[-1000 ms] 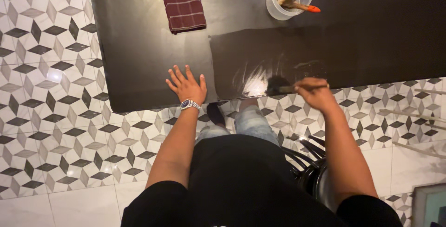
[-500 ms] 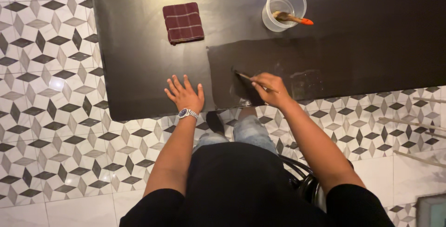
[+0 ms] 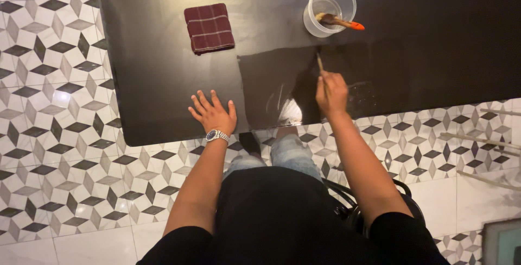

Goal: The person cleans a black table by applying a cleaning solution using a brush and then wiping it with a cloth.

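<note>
Our right hand (image 3: 331, 93) grips a thin brush (image 3: 320, 64) on the glossy wet patch (image 3: 271, 80) of the dark wooden tabletop (image 3: 163, 80). Our left hand (image 3: 213, 113) rests flat, fingers spread, holding nothing.

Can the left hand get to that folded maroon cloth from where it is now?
Probably yes. The left hand lies flat on the dark table, and only bare tabletop shows between it and the folded maroon cloth farther back.

A dark surface (image 3: 163, 80) stood on a floor (image 3: 59, 151) of grey-and-white diamond tiles, glossy under overhead light; a black chair (image 3: 353, 211) sat below.
</note>
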